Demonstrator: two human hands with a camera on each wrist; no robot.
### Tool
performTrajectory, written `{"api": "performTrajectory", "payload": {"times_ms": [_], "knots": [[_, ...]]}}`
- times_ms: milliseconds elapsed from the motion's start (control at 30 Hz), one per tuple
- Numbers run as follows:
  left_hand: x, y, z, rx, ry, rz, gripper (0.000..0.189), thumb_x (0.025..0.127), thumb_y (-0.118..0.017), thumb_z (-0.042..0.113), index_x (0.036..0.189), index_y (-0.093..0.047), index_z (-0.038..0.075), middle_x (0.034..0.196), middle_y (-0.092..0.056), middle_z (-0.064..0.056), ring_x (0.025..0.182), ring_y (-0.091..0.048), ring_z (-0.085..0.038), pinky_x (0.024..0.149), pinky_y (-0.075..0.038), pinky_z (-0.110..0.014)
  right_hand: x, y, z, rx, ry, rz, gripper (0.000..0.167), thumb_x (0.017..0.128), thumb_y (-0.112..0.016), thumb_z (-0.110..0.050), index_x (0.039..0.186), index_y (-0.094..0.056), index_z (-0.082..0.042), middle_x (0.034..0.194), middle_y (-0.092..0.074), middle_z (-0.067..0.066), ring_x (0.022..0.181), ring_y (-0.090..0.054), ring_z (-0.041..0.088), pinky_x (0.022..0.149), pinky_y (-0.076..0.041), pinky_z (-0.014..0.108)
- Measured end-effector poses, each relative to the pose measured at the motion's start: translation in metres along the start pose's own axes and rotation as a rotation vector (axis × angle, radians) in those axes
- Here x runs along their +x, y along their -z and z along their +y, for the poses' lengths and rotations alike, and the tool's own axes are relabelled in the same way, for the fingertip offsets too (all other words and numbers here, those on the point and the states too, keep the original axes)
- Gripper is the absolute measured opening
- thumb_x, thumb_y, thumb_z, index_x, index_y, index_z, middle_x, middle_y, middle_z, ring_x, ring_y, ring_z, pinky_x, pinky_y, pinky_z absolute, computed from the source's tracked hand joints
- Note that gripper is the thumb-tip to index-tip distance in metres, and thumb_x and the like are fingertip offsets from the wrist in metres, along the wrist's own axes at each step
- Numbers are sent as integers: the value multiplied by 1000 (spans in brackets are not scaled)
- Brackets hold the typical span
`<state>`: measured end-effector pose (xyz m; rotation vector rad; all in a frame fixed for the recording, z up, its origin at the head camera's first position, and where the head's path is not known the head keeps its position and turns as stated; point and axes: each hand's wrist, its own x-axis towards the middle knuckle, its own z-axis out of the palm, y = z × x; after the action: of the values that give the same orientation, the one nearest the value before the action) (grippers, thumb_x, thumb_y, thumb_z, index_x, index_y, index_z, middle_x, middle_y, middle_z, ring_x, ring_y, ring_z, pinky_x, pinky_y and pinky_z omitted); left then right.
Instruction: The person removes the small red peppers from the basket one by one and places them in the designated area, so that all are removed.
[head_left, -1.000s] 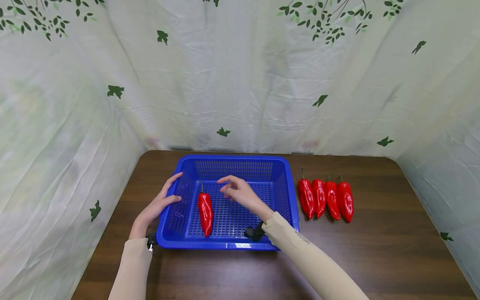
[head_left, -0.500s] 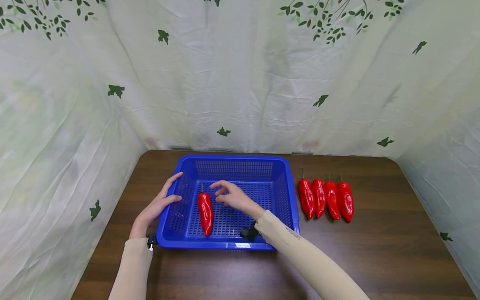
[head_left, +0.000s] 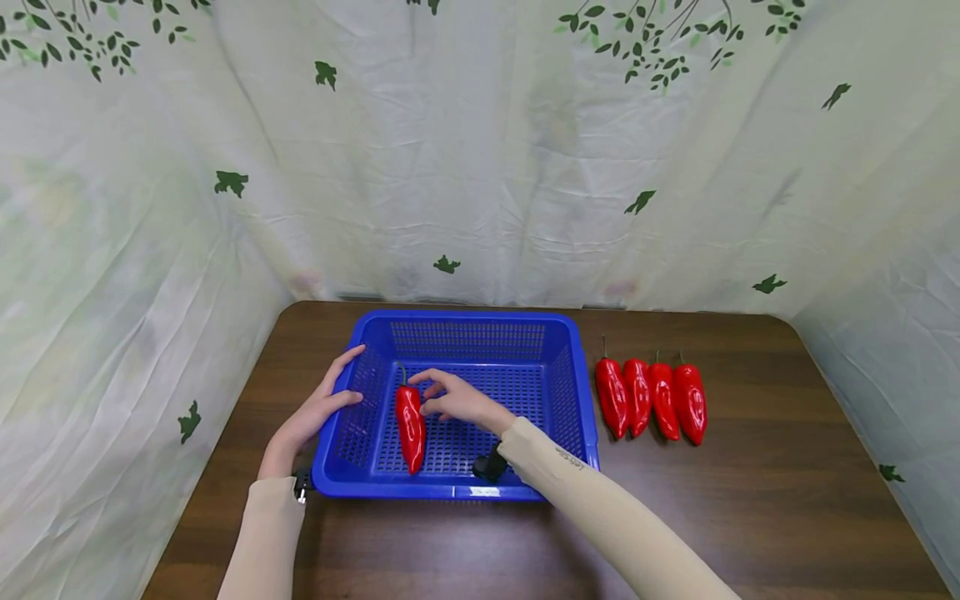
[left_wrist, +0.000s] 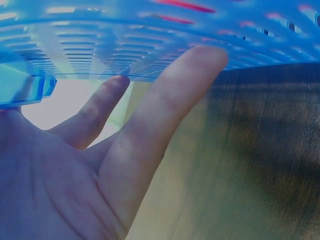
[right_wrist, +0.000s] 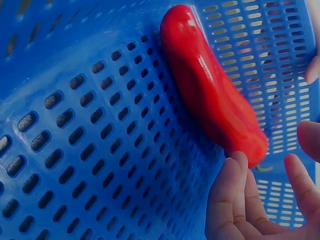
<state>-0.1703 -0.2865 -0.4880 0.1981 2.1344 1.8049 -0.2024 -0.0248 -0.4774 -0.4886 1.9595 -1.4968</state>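
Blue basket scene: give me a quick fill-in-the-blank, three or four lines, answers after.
1. The single red pepper lies inside the ____ basket.
2. To the right of the basket, ____ red peppers lie in a row on the wooden table.
3. The left hand rests on the basket's ____ wall.
4. The right hand is inside the basket, its fingertips at the pepper's ____ end.

Missing words: blue; four; left; stem

Sleeves: long, beige, close-fitting, on both arms | left hand [head_left: 309, 417]: bare | right hand [head_left: 459, 400]: bare | wrists: small black device on each, likely the strapped cameras | right sleeve: faint dark marking, unreadable
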Motion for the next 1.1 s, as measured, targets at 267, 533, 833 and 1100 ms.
{"api": "performTrajectory", "payload": {"times_ms": [267, 533, 833, 1100], "knots": [[0, 0, 0, 4, -1, 0, 69, 97, -48, 13, 153, -10, 30, 156, 1, -19, 131, -20, -53, 88, -43, -61, 3, -1, 3, 1, -21, -40, 51, 88, -61, -2, 136, -51, -12, 127, -49, 21, 108, -51, 25, 83, -49, 49], [-1, -1, 1, -4, 3, -4, 70, 97, -48, 14, 153, -10, 30, 156, 2, -18, 132, -19, -53, 88, -43, -61, 7, -4, 5, -23, -49, -92, 56, 87, -63, -3, 139, -49, -16, 130, -47, 17, 109, -51, 23, 81, -51, 43], [-1, -1, 1, -1, 11, -1, 70, 97, -48, 15, 153, -9, 31, 156, 3, -17, 133, -17, -54, 88, -42, -63, 9, -9, 6, -62, -48, -127, 59, 86, -63, -1, 141, -48, -17, 123, -50, 13, 96, -52, 19, 78, -51, 42], [-2, -1, 1, 14, 9, 4, 69, 97, -48, 15, 153, -10, 30, 157, 3, -16, 134, -15, -52, 91, -39, -64, 9, -9, 5, -122, -48, -122, 58, 86, -63, -2, 140, -51, -19, 126, -51, 9, 96, -51, 16, 73, -50, 35]]}}
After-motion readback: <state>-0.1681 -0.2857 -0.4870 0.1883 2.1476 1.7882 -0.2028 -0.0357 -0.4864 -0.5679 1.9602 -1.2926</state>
